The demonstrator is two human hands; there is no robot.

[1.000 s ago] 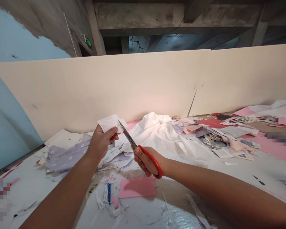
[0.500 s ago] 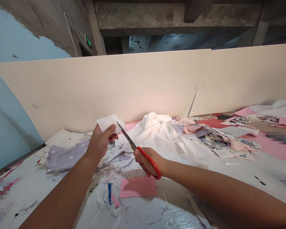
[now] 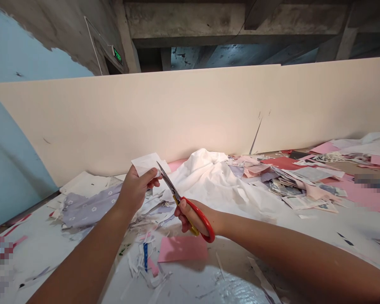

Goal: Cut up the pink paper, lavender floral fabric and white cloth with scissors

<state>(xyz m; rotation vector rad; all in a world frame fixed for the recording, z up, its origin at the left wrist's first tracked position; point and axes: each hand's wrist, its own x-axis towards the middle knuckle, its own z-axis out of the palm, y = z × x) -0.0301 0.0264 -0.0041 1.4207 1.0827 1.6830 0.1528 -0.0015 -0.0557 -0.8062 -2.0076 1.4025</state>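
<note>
"What moved?"

"The left hand [image 3: 138, 190] brought the white paper scrap [image 3: 147, 164] rightward, to the tips of the red-handled scissors [image 3: 168, 185], left of centre."

"Grips?"

"Left clamped on paper; right hand [image 3: 194, 219] clamped on scissors, blades together."

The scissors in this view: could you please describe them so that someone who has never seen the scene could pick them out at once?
Below the long cream board runs a white-covered table strewn with scraps. Near its middle, the right hand grips steel scissors, their blades angled up towards the white paper scrap in the left hand. Their red and yellow handles stand out above the flat pink card.
</note>
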